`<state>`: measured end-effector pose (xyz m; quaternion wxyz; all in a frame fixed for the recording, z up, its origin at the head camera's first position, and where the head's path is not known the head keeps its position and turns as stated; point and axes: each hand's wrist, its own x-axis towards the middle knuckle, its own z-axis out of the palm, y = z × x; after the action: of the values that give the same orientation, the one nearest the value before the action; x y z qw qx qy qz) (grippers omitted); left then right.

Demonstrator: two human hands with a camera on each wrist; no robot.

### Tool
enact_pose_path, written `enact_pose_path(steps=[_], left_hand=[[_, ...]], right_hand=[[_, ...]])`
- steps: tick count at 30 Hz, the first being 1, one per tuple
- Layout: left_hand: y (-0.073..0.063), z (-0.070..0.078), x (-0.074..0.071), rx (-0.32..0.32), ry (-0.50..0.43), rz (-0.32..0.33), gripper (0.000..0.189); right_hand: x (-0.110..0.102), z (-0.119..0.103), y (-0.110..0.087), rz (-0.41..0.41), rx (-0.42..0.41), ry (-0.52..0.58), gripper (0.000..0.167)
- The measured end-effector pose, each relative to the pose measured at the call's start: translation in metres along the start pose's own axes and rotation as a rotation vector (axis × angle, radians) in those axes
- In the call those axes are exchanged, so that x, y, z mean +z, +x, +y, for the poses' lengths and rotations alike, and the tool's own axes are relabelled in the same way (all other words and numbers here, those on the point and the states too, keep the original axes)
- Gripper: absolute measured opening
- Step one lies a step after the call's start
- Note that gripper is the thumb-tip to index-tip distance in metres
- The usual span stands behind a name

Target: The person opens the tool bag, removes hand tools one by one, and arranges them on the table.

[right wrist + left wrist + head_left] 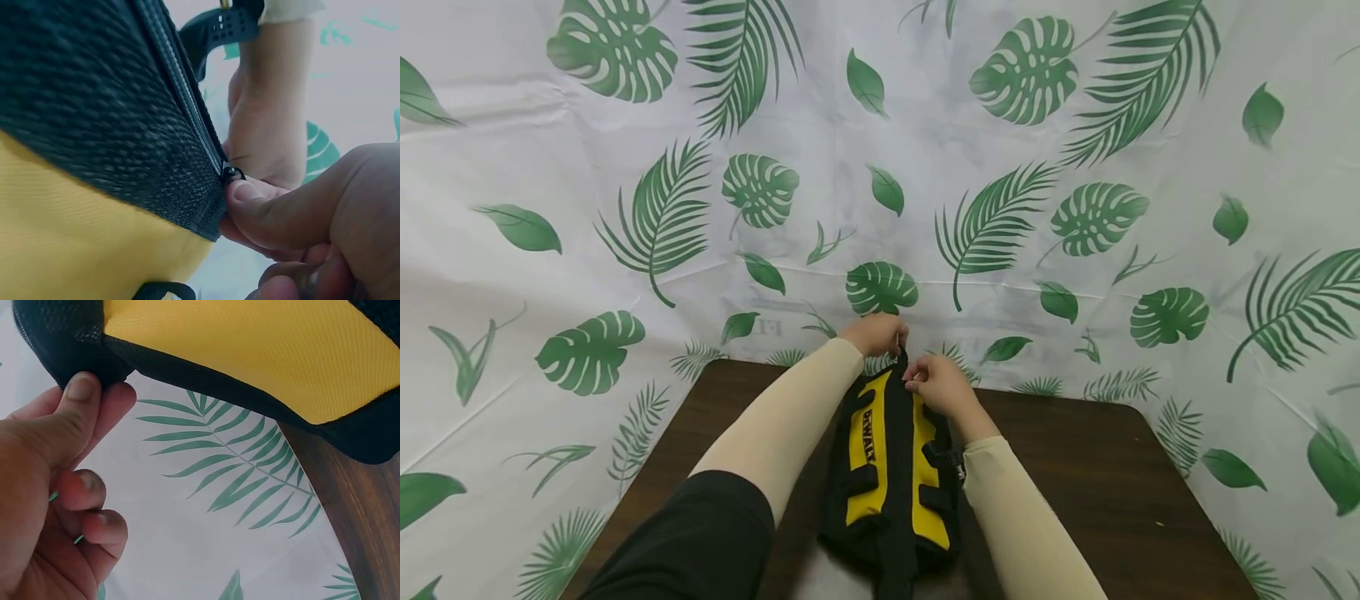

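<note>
A black and yellow DEWALT tool bag (867, 446) lies lengthwise on the table, its near end toward me. At its far end my left hand (877, 335) pinches the black end of the bag between thumb and finger; the left wrist view shows the thumb (80, 403) pressed on that corner. Just right of it, my right hand (942, 383) is at the same end. In the right wrist view its thumb and finger pinch the small zipper pull (232, 172), and the zipper (181, 87) runs along the bag's black mesh-like top. Beyond the pull, the left hand is partly hidden.
Under the bag is a dark brown wooden table (1075, 475) with rounded far corners. Behind it hangs a white cloth (820, 167) printed with green leaves. A black strap with holes (219, 28) shows on the left wrist.
</note>
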<state>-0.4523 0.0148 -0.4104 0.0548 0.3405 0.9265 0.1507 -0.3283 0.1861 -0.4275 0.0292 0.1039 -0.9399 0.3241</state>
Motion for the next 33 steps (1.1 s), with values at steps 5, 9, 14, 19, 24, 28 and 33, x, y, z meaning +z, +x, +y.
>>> enact_pose_path(steps=[5, 9, 14, 19, 24, 28, 33], left_hand=[[-0.001, 0.0, 0.004, -0.011, -0.006, 0.004, 0.008], [-0.003, 0.0, 0.01, -0.012, -0.026, 0.01, 0.007], [-0.006, 0.003, 0.01, -0.015, -0.049, 0.016, 0.009], [-0.001, 0.004, 0.007, -0.035, -0.029, 0.046, 0.009], [-0.007, 0.01, 0.008, -0.056, -0.054, 0.049, 0.009], [-0.011, 0.012, 0.01, -0.063, -0.071, 0.038, 0.009], [-0.01, 0.01, 0.008, -0.055, -0.07, 0.054, 0.008]], right_hand=[[0.002, -0.003, -0.021, -0.015, -0.017, 0.0, 0.011], [0.008, -0.003, -0.04, -0.013, -0.016, 0.03, 0.01], [0.012, -0.003, -0.06, -0.006, -0.018, 0.04, 0.008], [0.012, -0.006, -0.08, -0.013, -0.043, 0.045, 0.015], [0.015, -0.004, -0.107, -0.052, -0.103, 0.036, 0.017], [0.017, -0.005, -0.125, -0.116, -0.144, 0.022, 0.019], [0.015, -0.011, -0.138, -0.16, -0.174, -0.016, 0.014]])
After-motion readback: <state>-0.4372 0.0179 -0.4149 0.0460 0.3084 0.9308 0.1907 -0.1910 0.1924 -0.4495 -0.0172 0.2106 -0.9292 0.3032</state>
